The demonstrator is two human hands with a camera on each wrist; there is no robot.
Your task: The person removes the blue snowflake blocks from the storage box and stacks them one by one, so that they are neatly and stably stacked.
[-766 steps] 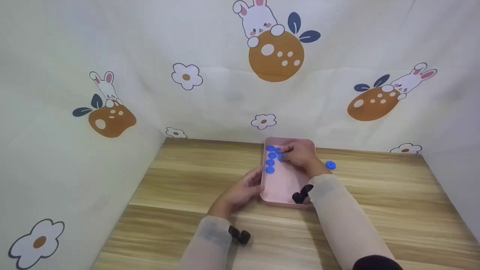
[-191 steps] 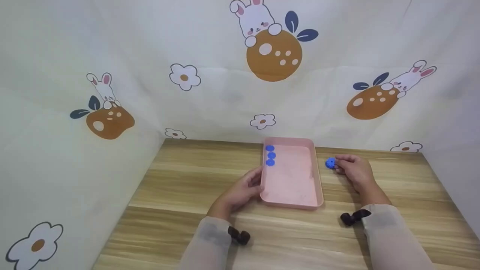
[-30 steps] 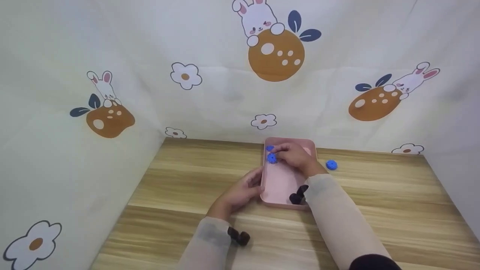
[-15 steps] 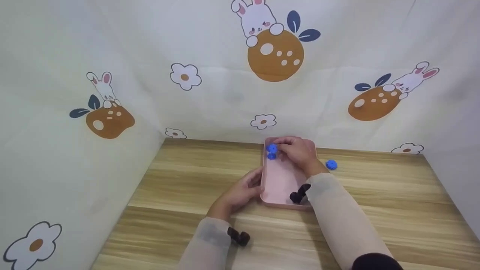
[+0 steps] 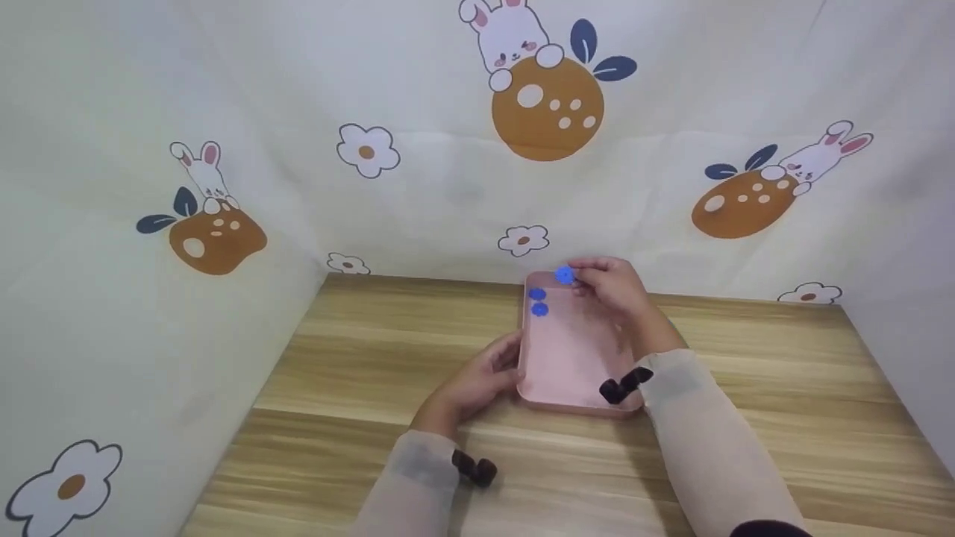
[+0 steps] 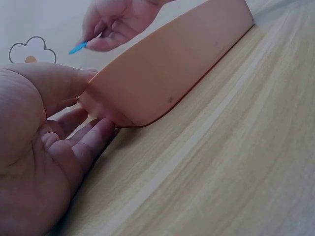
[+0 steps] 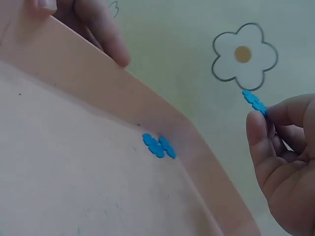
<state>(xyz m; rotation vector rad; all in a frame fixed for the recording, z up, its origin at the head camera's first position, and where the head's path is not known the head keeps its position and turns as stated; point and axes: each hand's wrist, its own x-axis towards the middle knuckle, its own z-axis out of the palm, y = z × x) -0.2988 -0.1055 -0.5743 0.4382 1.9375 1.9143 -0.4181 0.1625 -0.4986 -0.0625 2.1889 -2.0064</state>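
My right hand [image 5: 615,291] pinches a blue flower-shaped disc [image 5: 565,275] between thumb and fingertips, up over the far end of the pink tray [image 5: 574,373]. The right wrist view shows that held disc [image 7: 254,102] edge-on, clear of the tray wall. Inside the tray, two more blue flower discs [image 5: 538,302] lie one behind the other by the far left corner. My left hand [image 5: 481,377] holds the tray's left wall. Close up in the left wrist view, its thumb is at the rim and its fingertips [image 6: 103,125] meet the wall's base.
The wood-grain table [image 5: 351,350] carries the tray near its back edge. A pale cloth [image 5: 448,201] with bunny and flower prints stands behind and along the sides. My right forearm covers the table spot just right of the tray.
My right hand has lifted a blue disc from the tray's left row and carried it back and rightward. Fewer discs lie in the tray than earlier. My left hand keeps its place.
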